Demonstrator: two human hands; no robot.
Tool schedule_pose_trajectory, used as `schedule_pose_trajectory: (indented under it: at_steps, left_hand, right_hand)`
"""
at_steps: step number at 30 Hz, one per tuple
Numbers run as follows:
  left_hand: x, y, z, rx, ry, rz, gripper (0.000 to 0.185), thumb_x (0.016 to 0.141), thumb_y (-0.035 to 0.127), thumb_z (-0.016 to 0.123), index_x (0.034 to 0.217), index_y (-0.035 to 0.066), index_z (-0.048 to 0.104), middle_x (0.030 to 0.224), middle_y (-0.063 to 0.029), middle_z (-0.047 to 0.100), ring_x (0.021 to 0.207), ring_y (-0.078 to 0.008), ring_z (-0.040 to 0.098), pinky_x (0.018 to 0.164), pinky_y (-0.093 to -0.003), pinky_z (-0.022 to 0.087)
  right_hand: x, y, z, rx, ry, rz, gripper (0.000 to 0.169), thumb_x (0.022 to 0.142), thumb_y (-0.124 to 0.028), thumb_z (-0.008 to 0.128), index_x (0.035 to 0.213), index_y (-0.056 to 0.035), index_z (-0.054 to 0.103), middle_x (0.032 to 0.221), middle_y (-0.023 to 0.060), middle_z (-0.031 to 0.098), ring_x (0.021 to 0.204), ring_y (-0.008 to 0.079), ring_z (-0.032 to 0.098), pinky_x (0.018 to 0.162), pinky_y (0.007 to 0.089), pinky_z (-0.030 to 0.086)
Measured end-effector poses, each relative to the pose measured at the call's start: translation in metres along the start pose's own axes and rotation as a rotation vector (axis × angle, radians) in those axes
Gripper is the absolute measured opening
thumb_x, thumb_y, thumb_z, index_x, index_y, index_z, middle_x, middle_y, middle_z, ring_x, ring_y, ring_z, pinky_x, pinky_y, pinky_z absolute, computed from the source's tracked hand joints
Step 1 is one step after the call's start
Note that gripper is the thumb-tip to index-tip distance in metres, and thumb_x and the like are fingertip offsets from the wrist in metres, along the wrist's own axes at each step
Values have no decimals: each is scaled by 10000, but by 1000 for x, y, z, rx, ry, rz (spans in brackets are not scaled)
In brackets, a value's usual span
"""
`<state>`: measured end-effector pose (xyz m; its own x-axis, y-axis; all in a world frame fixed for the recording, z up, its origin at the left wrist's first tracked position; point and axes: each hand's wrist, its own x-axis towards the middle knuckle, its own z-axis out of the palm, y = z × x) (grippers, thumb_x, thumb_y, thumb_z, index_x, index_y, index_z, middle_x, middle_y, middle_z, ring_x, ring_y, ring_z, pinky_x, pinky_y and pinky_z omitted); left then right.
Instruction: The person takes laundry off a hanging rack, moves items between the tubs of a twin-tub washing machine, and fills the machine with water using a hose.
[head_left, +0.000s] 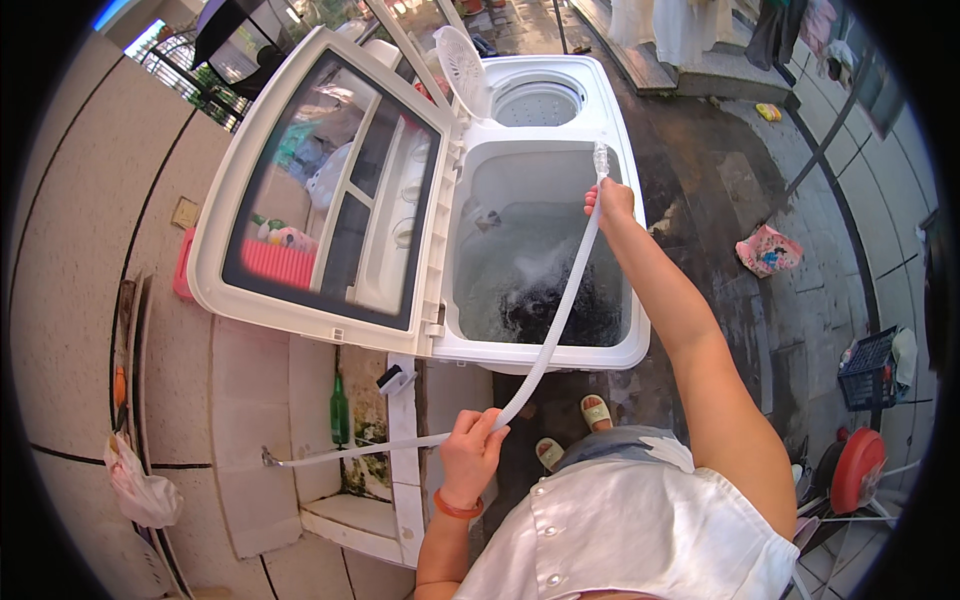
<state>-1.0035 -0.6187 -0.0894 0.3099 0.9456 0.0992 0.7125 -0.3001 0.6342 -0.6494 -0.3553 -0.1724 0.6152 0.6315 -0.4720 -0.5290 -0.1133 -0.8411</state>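
Note:
A white twin-tub washing machine (637, 322) stands before me with its large lid (202, 247) raised to the left. My right hand (613, 201) grips a white corrugated hose (559, 322) near its far end, over the right side of the wash tub. Clear water comes from that end, and the water (517, 277) in the tub is churned and bubbly. Lower down, my left hand (472, 450), with an orange bangle at the wrist, holds the same hose. From there it runs left to a metal wall tap (268, 456). The round spin tub (536, 105) has its perforated lid (461, 71) up.
A green glass bottle (339, 411) and a brush (393, 379) are by the tiled basin at lower left. Right of the machine, a pink bag (769, 250) and a dark blue crate (866, 371) lie on wet paving. A red basin (857, 470) is at lower right.

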Motion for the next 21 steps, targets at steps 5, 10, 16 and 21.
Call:
schedule_pose_trajectory:
  at_steps: [5,10,16,21]
  left_hand:
    - [-1,-1,-1,6,17,24,250,746,56,723,990,94,681,813,-58,575,581,-192,567,517,-289,448]
    - [-6,-4,-4,19,-13,12,263,747,54,722,1003,94,681,813,-56,576,595,-191,571,526,-292,448]
    - [2,1,-2,-16,31,9,268,751,57,722,1013,87,677,809,-63,575,619,-198,581,539,-300,456]
    - [9,2,-1,-22,57,49,270,756,60,724,1021,86,675,819,-66,576,629,-201,594,534,-299,464]
  right_hand:
    - [-23,7,31,-140,-249,25,224,863,-147,468,829,54,560,676,120,571,520,167,538,422,313,449]
    - [-38,5,53,-223,-372,-41,242,851,-169,495,802,58,564,665,126,571,515,173,533,422,319,437]
    - [3,-12,29,19,-56,-6,247,860,-170,495,801,61,559,658,128,568,493,179,525,416,324,437]
    - [-18,-34,67,-200,-294,-110,238,870,-160,482,793,54,553,659,132,574,500,183,537,416,330,442]
